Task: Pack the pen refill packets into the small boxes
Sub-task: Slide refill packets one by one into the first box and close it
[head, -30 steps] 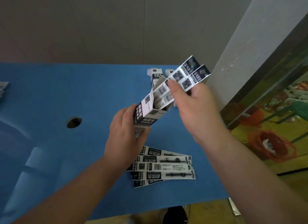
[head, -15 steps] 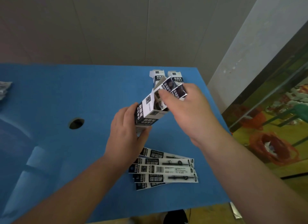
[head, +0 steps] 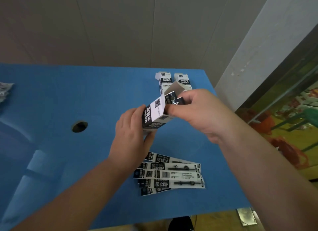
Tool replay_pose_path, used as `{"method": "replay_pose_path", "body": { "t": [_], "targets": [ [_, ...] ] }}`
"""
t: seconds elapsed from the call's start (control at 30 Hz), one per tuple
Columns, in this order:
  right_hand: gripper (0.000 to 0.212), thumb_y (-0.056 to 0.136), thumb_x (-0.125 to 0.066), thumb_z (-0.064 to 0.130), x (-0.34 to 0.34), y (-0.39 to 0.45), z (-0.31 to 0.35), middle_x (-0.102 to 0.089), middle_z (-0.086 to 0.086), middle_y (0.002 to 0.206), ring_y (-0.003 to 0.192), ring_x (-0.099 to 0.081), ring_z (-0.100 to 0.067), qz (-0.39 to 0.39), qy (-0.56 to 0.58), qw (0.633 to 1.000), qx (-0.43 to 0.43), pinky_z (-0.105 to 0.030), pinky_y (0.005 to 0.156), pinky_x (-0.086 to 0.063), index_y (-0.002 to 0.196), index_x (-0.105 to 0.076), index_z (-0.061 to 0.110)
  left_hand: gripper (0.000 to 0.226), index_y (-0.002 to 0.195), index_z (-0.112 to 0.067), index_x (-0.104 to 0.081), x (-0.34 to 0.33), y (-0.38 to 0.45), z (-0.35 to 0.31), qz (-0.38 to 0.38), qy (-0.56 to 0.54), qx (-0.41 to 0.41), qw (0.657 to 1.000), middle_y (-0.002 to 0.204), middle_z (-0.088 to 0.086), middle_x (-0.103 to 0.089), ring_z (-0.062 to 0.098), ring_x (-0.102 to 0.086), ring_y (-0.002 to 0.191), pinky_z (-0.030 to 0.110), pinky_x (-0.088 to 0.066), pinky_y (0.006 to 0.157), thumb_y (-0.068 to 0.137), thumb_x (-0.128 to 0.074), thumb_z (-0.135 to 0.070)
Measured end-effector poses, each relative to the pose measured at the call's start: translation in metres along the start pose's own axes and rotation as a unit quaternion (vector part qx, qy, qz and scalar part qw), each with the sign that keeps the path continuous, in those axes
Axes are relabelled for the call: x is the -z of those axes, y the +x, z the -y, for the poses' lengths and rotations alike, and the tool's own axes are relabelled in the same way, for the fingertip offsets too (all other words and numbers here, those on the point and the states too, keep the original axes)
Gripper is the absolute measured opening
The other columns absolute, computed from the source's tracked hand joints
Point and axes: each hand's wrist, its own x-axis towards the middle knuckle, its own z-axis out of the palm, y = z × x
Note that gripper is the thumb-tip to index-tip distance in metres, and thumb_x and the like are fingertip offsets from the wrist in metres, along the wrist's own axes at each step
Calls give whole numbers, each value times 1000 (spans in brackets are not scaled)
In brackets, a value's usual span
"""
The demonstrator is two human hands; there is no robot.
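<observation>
Above the blue table [head: 51, 96], the left hand [head: 132, 141] grips a small black-and-white box [head: 155, 115] by its lower end, fingers curled round it, holding it tilted with the open mouth up and away. Its top flap [head: 173, 88] stands open. Dark packets [head: 173, 100] sit in the mouth, only their top ends showing above the rim. The right hand [head: 203, 113] has its fingers and thumb curled onto those ends at the box's opening, pinching them.

Beyond the held box, two more boxes [head: 164, 79] of the same print lie side by side near the table's far edge, partly hidden behind the flap; whether they hold anything cannot be told.

Near the front edge, below the hands, a loose fan of flat refill packets [head: 170, 174] lies overlapping on the table, long sides across, barcodes and black labels facing up.

A round hole [head: 79, 126] is cut in the tabletop left of the hands. At the far left edge a small heap of clear wrappers [head: 5, 91] shows, too blurred to identify. A plain beige wall [head: 120, 24] stands behind the table, and a white pillar [head: 258, 41] rises at the right, with a glass pane [head: 289, 96] beside it showing orange bags and green frames.
</observation>
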Motion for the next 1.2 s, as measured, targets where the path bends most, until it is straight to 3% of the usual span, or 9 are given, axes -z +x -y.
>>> {"method": "replay_pose_path", "body": {
  "t": [0.1,0.23,0.43,0.53,0.6,0.7,0.9,1.1,1.2],
  "targets": [
    [40,76,-83,37,-4,4,1,-48,-1,69,66,-38,-14,9,-31,999,-26,-31,62,-29,87,-70,1,60,139,-1,-42,-2,-1,-1,7,12,-4,1000,128,18,-57,37,-53,117,54,-46,98,90,-56,-33],
    [39,64,-81,42,-6,11,5,-51,2,68,69,-42,-13,35,-76,996,-36,-29,65,-35,84,-75,9,59,138,-2,-43,-1,-4,-1,7,23,-8,1000,127,18,-57,37,-53,116,54,-45,99,90,-67,-26],
    [33,74,-83,35,5,8,7,-40,-2,65,63,-33,-16,30,-77,996,-30,-29,56,-25,64,-61,12,66,139,-3,-42,-3,-4,0,5,20,1,1000,128,18,-57,35,-52,117,54,-46,99,84,-75,-18],
    [23,76,-83,29,1,9,6,-60,-3,65,65,-49,-14,43,-66,996,-31,-27,60,-40,66,-71,13,59,138,-3,-43,-4,-2,1,9,28,-9,1000,127,18,-57,37,-54,115,54,-46,97,90,-65,-27],
    [10,77,-83,25,-3,14,5,-76,2,80,80,-66,-13,48,-69,996,-37,-25,71,-52,70,-77,21,60,138,-1,-43,-6,1,-1,12,31,-16,999,126,19,-57,38,-55,114,54,-46,97,89,-62,-30],
    [5,76,-83,28,-5,20,4,-77,4,87,93,-70,-13,48,-88,994,-46,-23,76,-54,76,-79,24,62,138,1,-43,-8,1,-2,10,27,-11,1000,126,20,-57,38,-54,115,55,-47,97,88,-64,-28],
    [19,73,-87,31,5,18,-1,-63,17,54,52,-54,8,33,0,999,-42,-19,62,-42,67,-72,20,61,139,-1,-41,-6,4,1,7,2,0,1000,128,18,-56,37,-53,117,55,-46,98,90,-58,-32],
    [12,77,-80,27,-3,22,-2,-74,-2,80,70,-57,-10,34,-28,998,-35,-27,68,-50,80,-78,15,59,138,1,-45,-9,6,-6,16,-13,1,1000,127,16,-55,34,-51,117,53,-46,99,90,-57,-31],
    [16,78,-84,29,6,22,-4,-73,5,81,73,-62,-11,25,60,998,23,-30,71,-56,87,-74,19,66,143,-10,-40,-6,8,-6,26,-90,59,994,127,1,-49,24,-47,118,52,-47,98,87,-71,-23]
  ]
}}
